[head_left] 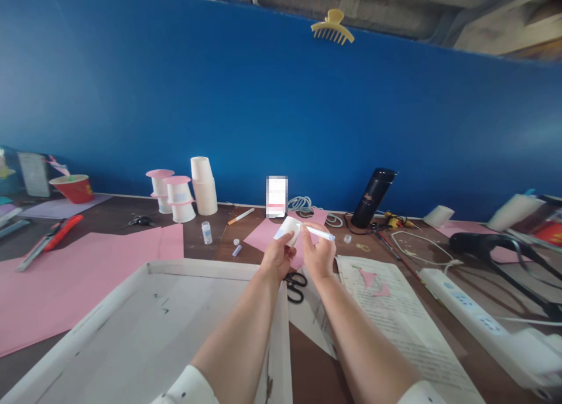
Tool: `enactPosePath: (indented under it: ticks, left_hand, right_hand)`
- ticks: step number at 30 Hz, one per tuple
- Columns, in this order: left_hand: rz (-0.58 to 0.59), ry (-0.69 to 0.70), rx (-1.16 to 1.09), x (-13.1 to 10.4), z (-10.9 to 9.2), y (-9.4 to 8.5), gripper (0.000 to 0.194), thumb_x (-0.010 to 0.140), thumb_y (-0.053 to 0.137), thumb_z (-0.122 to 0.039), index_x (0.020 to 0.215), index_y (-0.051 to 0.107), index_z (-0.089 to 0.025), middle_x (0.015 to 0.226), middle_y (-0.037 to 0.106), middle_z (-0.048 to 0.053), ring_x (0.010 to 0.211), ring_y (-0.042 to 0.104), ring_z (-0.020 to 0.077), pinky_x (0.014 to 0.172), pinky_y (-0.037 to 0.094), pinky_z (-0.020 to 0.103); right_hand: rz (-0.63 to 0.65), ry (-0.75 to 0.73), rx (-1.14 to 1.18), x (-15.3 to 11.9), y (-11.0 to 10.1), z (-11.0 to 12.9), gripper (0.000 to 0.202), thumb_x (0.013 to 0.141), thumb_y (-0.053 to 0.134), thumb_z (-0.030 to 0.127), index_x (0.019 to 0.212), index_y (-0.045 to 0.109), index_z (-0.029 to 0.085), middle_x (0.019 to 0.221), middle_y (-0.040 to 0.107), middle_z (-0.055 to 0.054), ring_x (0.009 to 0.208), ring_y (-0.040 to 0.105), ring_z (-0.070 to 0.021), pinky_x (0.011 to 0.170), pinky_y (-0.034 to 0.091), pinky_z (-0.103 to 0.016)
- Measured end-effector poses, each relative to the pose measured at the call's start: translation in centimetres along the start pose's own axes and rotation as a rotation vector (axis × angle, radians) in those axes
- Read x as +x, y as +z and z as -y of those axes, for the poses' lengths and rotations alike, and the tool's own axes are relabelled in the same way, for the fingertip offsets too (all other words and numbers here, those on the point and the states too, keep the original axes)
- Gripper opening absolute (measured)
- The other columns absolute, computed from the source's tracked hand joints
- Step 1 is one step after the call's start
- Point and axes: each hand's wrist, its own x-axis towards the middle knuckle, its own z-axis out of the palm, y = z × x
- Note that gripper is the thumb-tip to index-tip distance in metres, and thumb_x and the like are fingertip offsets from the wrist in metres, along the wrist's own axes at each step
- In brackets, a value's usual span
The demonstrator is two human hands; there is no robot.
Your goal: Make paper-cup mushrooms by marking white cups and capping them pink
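My left hand point(279, 254) is closed around a small white paper cup point(288, 227), tilted on its side, with a bluish patch near its lower left. In my right hand point(319, 254) is a white marker point(321, 233) with a blue end, its tip pointing left at the cup. Whether the tip touches the cup is too small to tell. Both hands are above a pink sheet point(259, 235). Black-handled scissors point(296, 288) lie just under my wrists. Left of my hands lie a bluish pen cap point(237, 250) and a small clear bottle point(206, 233).
Behind my hands stands a phone point(276, 197) with a lit screen. Stacked paper cups point(204, 187) and pink-topped cup pieces point(180, 199) stand left. A white box lid point(193, 328) fills the front. Rightward are a black flask point(373, 199), an open book point(404, 322) and a power strip point(469, 322).
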Motion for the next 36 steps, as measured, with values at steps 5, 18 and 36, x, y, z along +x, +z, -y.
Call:
enactPosePath:
  ticks: [5,18,36]
  left_hand:
    - [0.004,0.0,-0.004,0.05,-0.04,-0.07,0.017,0.065,0.072,-0.006,0.079,0.062,-0.01,0.068,0.062,0.003,0.046,0.052,0.0055,0.035,0.037,0.014]
    - [-0.015,0.005,-0.005,0.13,-0.04,-0.04,0.018,0.064,0.072,-0.006,0.077,0.062,-0.01,0.067,0.062,0.003,0.046,0.052,0.0055,0.036,0.036,0.014]
    - [-0.015,0.017,0.003,0.3,0.05,-0.18,0.015,0.066,0.071,-0.006,0.077,0.062,-0.01,0.065,0.061,0.002,0.046,0.051,0.0053,0.037,0.036,0.015]
  right_hand:
    - [0.015,0.007,-0.011,-0.07,0.0,0.09,0.021,0.086,0.054,0.036,0.089,0.066,0.019,0.088,0.07,-0.007,0.086,0.065,-0.0207,0.082,0.048,-0.035]
    - [0.04,-0.008,0.008,-0.17,0.0,0.24,0.02,0.087,0.053,0.033,0.09,0.065,0.018,0.089,0.07,-0.006,0.087,0.064,-0.02,0.082,0.048,-0.034]
    - [0.081,-0.005,0.003,-0.08,-0.13,0.75,0.02,0.087,0.053,0.034,0.087,0.065,0.018,0.087,0.07,-0.007,0.085,0.064,-0.0201,0.083,0.047,-0.035]
